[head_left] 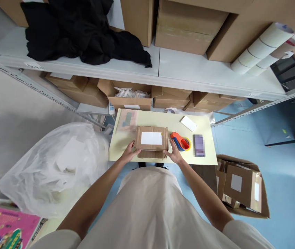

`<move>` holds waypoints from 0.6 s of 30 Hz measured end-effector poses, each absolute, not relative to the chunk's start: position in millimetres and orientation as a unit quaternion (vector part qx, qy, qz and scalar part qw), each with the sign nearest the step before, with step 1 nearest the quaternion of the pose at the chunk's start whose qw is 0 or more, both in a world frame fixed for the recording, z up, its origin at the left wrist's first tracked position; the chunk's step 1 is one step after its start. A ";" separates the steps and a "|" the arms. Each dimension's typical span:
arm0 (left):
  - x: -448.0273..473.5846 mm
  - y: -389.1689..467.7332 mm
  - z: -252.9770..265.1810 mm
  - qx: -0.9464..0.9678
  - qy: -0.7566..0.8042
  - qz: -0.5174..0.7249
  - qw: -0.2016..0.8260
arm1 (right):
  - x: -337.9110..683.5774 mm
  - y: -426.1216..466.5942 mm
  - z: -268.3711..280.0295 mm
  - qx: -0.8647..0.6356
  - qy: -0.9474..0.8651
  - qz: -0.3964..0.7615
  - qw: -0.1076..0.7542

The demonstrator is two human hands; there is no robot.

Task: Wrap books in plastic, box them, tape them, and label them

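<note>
A small brown cardboard box [151,146] with a white label [151,138] on top is between my two hands at the front of the table. My left hand [130,153] grips its left front corner, the thumb pointing inward along the front. At the opposite corner, my right hand [173,152] has its thumb on the front and its fingers along the right side. A cardboard layer [151,155] shows below the box's front; whether it is a flap or another piece, I cannot tell. Close to my right fingertips lies an orange and blue tape dispenser [180,141].
The pale yellow table [147,117] also bears a white box [188,123], a purple pixelated item [199,145] and a clear bag [127,120]. Shelves with cartons stand behind. A large plastic bag [59,169] is at left, a carton of boxes [240,186] at right.
</note>
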State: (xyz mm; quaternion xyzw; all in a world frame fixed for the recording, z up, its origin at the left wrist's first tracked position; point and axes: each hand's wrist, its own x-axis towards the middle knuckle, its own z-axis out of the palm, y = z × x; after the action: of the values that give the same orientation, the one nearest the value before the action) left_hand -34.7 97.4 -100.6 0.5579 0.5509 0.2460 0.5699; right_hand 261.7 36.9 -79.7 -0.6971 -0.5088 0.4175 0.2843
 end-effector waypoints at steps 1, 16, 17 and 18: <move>-36.4 93.8 -103.5 0.558 0.544 0.242 0.578 | 260.8 31.1 -84.9 -0.691 -0.521 0.411 0.286; -22.0 94.8 -122.8 0.588 0.564 0.274 0.510 | 258.8 31.2 -92.4 -0.616 -0.530 0.463 0.354; -21.3 96.3 -119.3 0.591 0.564 0.280 0.505 | 260.3 34.4 -86.9 -0.607 -0.528 0.470 0.364; -20.6 98.6 -114.5 0.592 0.563 0.286 0.500 | 262.2 38.2 -80.9 -0.602 -0.525 0.475 0.370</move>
State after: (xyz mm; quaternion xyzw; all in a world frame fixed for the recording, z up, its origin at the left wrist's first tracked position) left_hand -20.6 98.6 -114.5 0.5923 0.5632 0.2857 0.5003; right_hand 262.2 38.2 -80.9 -0.6024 -0.5247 0.4746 0.3696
